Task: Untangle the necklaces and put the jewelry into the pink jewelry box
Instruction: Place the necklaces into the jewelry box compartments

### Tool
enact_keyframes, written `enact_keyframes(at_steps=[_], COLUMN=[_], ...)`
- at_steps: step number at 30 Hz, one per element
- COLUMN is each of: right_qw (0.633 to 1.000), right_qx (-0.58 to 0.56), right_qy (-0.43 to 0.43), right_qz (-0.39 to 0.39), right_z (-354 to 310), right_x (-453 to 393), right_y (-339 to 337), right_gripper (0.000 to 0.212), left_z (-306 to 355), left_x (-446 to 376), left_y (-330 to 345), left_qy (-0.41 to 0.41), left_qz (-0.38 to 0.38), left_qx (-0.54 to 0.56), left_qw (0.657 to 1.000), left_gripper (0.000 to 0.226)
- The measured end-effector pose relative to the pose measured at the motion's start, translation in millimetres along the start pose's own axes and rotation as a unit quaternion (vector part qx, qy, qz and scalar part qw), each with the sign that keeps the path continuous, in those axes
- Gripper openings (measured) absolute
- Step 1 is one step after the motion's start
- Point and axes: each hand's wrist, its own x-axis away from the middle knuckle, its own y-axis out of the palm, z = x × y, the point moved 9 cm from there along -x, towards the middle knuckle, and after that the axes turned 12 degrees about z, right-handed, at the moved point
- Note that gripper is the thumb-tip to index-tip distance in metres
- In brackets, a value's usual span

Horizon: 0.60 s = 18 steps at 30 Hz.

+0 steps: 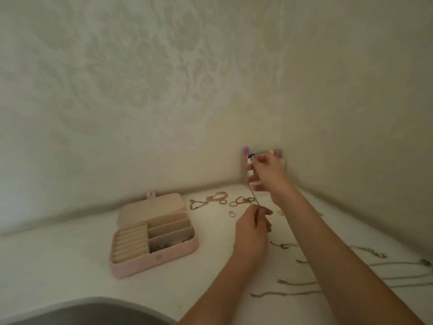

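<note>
The pink jewelry box (187,250) lies open on the white counter at centre left, with some chain pieces in its nearest compartment. My right hand (267,172) is raised near the back wall and pinches the upper end of a thin silver necklace (254,195). Below it, my left hand (251,227) pinches the lower end of the same chain, which stretches taut between the two hands. Several rings (233,204) and bracelets (216,197) lie beyond the box. Several chains (297,283) lie stretched out at the lower right, partly hidden by my right forearm.
A small clear holder with purple-capped items (246,152) stands against the wall behind my right hand. A grey sink basin (93,315) curves along the bottom left edge. Patterned wallpaper rises behind the counter.
</note>
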Motion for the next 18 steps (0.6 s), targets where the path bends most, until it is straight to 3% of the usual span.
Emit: enact_keyframes(at_steps=[7,10,13,16,18], right_qw=[0.997,0.996,0.934,0.854,0.865], right_qx=[0.031,-0.080,-0.303,-0.449,-0.429], right_qy=[-0.068,0.047,0.185,0.254,0.246], right_qz=[0.030,0.013,-0.033,-0.062,-0.088], right_z=[25.9,46.4,52.0,44.3,38.9], right_x=[13.0,19.8,28.3,34.8,40.8], right_y=[5.6,8.5,24.5,37.1,45.0], right_gripper=[0.010,0.009,0.011,0.019,0.020], left_z=[19.3,18.5,11.2,-4.2,-1.3], left_x=[10.6,13.7,8.6,-1.6,-8.2], left_y=[-46.6,-77.5,-111.1,-148.3,-173.3], left_qy=[0.123,0.137,0.131,0.030,0.028], left_qz=[0.097,0.114,0.089,0.068,0.082], left_qx=[-0.097,-0.136,-0.191,-0.154,-0.184], left_qw=[0.983,0.975,0.969,0.985,0.979], left_gripper=[0.024,0.020,0.022,0.027,0.026])
